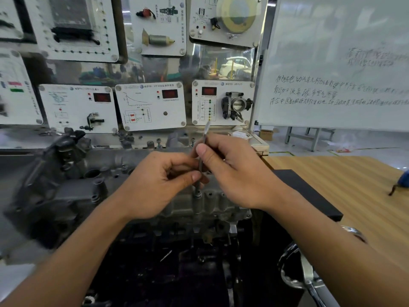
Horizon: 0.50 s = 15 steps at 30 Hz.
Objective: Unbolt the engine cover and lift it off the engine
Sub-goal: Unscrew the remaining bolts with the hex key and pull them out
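Both hands are gripping a thin tool (206, 130) that is standing upright on the engine cover (219, 204).

Nearest, the dark engine (168, 240) is sitting under the forearms and carrying the grey cover on top. Above it, the left hand (163, 180) is curling round the tool's lower shaft, pinching it with thumb and fingertip. The right hand (232, 171), just beside it, is pinching the shaft higher up. The tool's lower end is meeting a boss (197, 194) on the cover's near rim. To the right, a black block (309, 193) is lying on the wooden worktop (358, 182). Beyond, instrument panels (150, 105) and a whiteboard (332, 63) are standing.
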Each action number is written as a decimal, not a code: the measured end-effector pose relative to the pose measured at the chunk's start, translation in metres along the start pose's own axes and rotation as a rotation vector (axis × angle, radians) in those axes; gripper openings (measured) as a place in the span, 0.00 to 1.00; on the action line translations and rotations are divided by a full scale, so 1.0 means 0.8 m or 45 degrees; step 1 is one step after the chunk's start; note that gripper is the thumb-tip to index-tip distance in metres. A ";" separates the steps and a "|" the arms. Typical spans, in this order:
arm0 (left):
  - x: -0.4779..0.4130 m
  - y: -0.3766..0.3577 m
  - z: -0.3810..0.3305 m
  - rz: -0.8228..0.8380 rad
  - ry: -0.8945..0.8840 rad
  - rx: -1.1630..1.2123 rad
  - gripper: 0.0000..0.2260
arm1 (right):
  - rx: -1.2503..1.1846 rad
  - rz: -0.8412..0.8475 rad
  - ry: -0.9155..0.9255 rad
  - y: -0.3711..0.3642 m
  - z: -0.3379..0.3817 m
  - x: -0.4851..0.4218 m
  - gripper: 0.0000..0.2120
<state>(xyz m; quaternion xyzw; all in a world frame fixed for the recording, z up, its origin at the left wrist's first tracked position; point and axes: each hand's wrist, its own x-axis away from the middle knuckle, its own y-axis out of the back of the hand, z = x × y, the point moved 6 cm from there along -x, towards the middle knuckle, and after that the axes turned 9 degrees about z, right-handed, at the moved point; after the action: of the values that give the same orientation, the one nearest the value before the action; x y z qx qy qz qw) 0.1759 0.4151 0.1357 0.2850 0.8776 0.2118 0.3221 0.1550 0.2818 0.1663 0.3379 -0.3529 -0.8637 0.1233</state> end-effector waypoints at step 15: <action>0.000 -0.002 0.025 -0.102 0.031 0.051 0.07 | -0.176 -0.197 0.150 -0.006 -0.004 -0.020 0.12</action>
<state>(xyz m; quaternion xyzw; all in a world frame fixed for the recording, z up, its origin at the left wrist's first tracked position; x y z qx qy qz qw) 0.1889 0.4172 0.1207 0.2535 0.8962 0.1847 0.3139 0.1692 0.2905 0.1692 0.4051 -0.2574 -0.8716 0.1000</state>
